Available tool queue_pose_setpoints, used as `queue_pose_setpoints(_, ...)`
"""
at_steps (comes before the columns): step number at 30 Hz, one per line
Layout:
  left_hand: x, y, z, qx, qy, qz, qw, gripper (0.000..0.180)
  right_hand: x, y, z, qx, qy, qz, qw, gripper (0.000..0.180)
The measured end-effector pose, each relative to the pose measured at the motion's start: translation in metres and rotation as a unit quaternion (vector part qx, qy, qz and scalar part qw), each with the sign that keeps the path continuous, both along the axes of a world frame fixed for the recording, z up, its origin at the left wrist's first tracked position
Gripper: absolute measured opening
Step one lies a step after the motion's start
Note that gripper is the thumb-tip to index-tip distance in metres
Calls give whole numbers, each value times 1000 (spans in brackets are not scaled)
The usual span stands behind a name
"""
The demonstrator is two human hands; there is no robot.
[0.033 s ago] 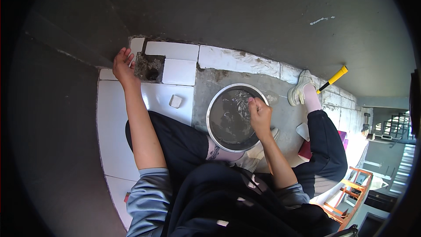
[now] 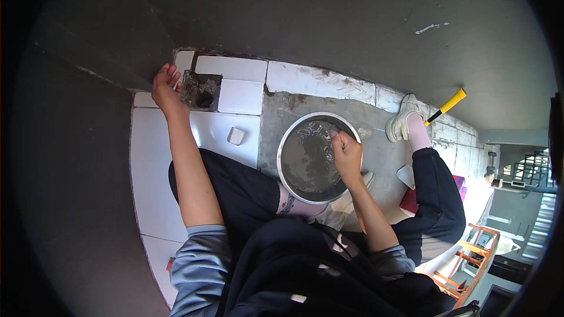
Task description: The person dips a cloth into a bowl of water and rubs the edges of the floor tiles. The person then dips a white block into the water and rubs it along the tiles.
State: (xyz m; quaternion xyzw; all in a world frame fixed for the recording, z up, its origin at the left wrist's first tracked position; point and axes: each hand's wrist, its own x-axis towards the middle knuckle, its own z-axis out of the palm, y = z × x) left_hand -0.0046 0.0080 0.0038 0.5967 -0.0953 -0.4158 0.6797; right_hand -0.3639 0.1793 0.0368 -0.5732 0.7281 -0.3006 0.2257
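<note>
Pretty sure this metal bowl (image 2: 311,202) of wet grey mix (image 2: 305,167), mid-scene right of the white tiles (image 2: 155,170), is heavy and sloshy, so I'd take opposite rim sides; left hand (image 2: 167,87) hangs loosely open far left, right hand (image 2: 349,154) is curled, can't tell around what.

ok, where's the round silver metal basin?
Head view, just right of centre: the basin has the right hand over its right side, a small white block off to its left.
</note>
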Motion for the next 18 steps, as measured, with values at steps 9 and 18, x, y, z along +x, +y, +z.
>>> queue_pose_setpoints(9, -4, -1, 0, -1, 2, -2, 1000, 31, -8, -48, -17, 99, -252, 27, 962, 24)
queue_pose_setpoints(18, -5, -1, 4, 6, 8, -4, 1000, 29, 82, -181, -18, 56, -16, 185, 981, 39)
